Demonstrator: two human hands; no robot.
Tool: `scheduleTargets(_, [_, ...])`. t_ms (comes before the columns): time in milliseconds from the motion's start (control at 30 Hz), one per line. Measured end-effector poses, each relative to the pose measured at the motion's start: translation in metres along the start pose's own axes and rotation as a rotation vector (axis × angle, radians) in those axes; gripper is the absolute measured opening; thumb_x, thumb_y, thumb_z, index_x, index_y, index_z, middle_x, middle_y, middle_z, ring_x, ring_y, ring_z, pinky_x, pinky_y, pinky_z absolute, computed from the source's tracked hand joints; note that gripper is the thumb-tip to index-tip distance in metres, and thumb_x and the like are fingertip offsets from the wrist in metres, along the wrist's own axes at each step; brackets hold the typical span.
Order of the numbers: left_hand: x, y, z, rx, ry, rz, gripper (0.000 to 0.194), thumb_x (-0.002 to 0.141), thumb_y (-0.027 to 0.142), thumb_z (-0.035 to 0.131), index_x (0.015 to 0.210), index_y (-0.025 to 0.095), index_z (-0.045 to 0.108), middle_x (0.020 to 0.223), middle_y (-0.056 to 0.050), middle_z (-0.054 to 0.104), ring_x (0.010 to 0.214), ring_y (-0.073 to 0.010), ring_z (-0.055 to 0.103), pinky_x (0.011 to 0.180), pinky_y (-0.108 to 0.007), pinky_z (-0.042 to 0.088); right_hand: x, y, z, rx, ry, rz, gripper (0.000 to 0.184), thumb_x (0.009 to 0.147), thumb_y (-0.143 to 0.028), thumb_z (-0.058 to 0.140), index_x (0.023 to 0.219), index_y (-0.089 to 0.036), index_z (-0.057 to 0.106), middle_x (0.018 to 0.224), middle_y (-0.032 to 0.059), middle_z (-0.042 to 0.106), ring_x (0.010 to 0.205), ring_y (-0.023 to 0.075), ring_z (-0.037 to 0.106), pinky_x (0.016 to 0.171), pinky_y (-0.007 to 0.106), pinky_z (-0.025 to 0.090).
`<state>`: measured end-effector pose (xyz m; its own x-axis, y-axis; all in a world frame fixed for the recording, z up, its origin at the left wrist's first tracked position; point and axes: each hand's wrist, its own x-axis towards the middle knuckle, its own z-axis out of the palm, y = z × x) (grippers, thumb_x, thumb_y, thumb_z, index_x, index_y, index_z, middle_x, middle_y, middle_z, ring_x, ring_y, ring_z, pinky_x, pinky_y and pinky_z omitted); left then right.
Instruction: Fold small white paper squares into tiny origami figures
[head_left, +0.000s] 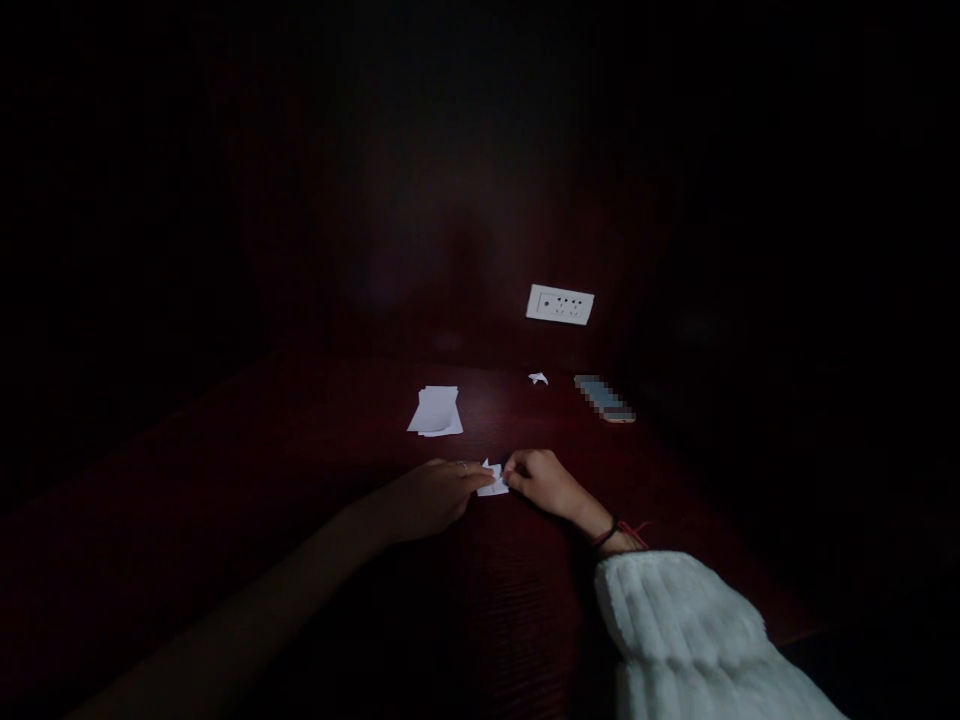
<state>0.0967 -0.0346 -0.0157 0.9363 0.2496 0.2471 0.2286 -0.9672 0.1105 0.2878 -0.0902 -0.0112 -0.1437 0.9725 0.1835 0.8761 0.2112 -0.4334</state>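
Note:
A small piece of folded white paper (493,489) lies on the dark red table between my two hands. From the left, my left hand (439,495) reaches over it with stretched fingers resting on its top; a ring shows on one finger. My right hand (546,482) has its thumb and fingertips closed in a pinch at the paper's right edge, partly covering it. One pointed flap stands up at the paper's upper left. Beyond the left hand is a short stack of white paper sheets (436,410), loosely overlapping.
A small folded paper shape (538,379) sits farther back, near the wall. To its right lies a phone (604,398) with a blurred screen. A white socket panel (560,305) is mounted on the dark back wall. The surroundings are very dim.

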Motion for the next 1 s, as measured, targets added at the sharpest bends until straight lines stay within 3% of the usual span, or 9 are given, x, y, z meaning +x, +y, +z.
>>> scheduleTargets(467, [0.0031,-0.001,-0.0002,-0.008,-0.033,-0.008,0.048,0.074,0.008,0.035,0.118,0.029,0.031,0.121,0.001,0.039,0.106,-0.0147,0.038,0.084,-0.029,0.03,0.0011,-0.0013,-0.0008,-0.07,-0.001,0.072,0.017,0.072,-0.022,0.045,0.076,-0.015,0.061,0.073,0.0057,0.063,0.067,0.011,0.056,0.059,0.017,0.036])
scheduleTargets(1000, [0.0071,0.0022,-0.0025,-0.038,-0.051,-0.073,0.058,0.065,-0.002,0.031,0.114,0.028,0.038,0.118,0.002,0.041,0.105,-0.0153,0.038,0.081,-0.029,0.03,0.0024,-0.0021,0.0,-0.063,0.017,0.103,0.015,0.071,-0.022,0.047,0.074,-0.016,0.06,0.07,0.0052,0.062,0.064,0.0113,0.055,0.057,0.017,0.035])
